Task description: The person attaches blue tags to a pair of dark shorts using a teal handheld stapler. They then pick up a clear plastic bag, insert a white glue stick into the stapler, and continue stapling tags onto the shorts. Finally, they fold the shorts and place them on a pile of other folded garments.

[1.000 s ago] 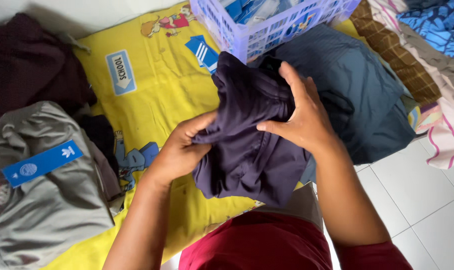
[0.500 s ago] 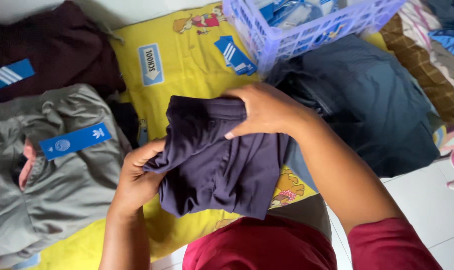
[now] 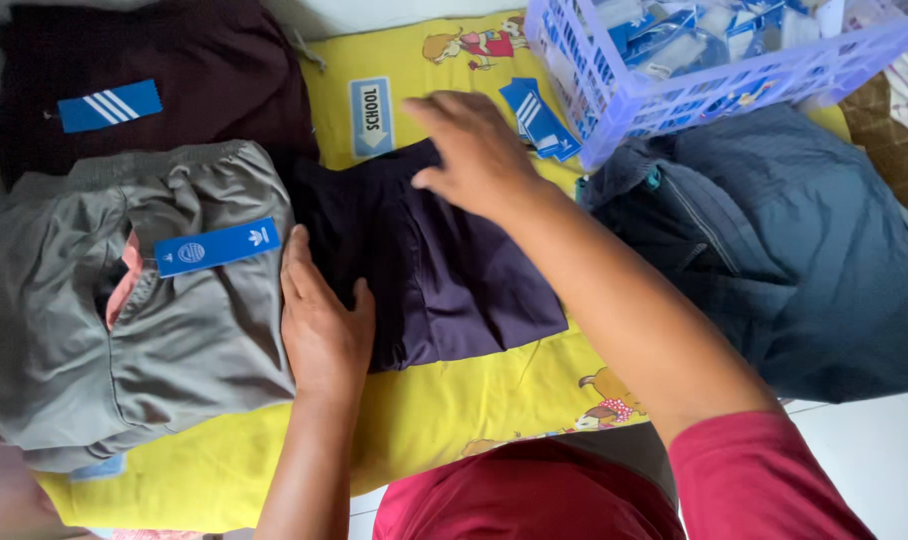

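Short red sleeve [image 3: 754, 470], red shirt [image 3: 534, 495], bare forearms

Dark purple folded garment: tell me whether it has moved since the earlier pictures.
Yes. The dark purple garment, earlier held up in both hands, now lies flat on the yellow sheet, beside the grey shorts.

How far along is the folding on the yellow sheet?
Done: folded grey shorts and maroon garment lie tagged. In hand: left hand presses the folded dark purple garment; right hand rests on its top edge. Left: the unfolded blue-grey garment.
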